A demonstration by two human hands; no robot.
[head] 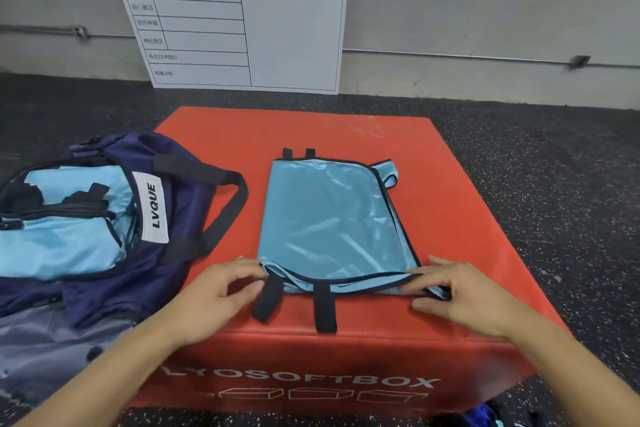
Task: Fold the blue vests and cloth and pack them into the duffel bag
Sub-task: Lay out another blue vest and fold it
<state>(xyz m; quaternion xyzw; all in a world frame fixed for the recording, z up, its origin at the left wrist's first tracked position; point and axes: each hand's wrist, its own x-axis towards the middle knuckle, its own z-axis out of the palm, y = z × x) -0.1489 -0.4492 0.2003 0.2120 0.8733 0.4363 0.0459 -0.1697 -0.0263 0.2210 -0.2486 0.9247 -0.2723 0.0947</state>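
Note:
A light blue vest (332, 218) with black trim and black straps lies folded lengthwise on the red soft box (450, 204). My left hand (221, 291) pinches its near left corner. My right hand (460, 291) pinches the near right corner, fingers on the trim. Two black straps hang over the box's front edge between my hands. The navy duffel bag (173, 218) lies open at the left, partly on the box, with light blue fabric (69, 239) inside it.
A white board with a printed table (242, 17) leans against the wall behind the box. Dark speckled floor surrounds the box. Some blue fabric (481, 416) shows at the bottom right edge on the floor.

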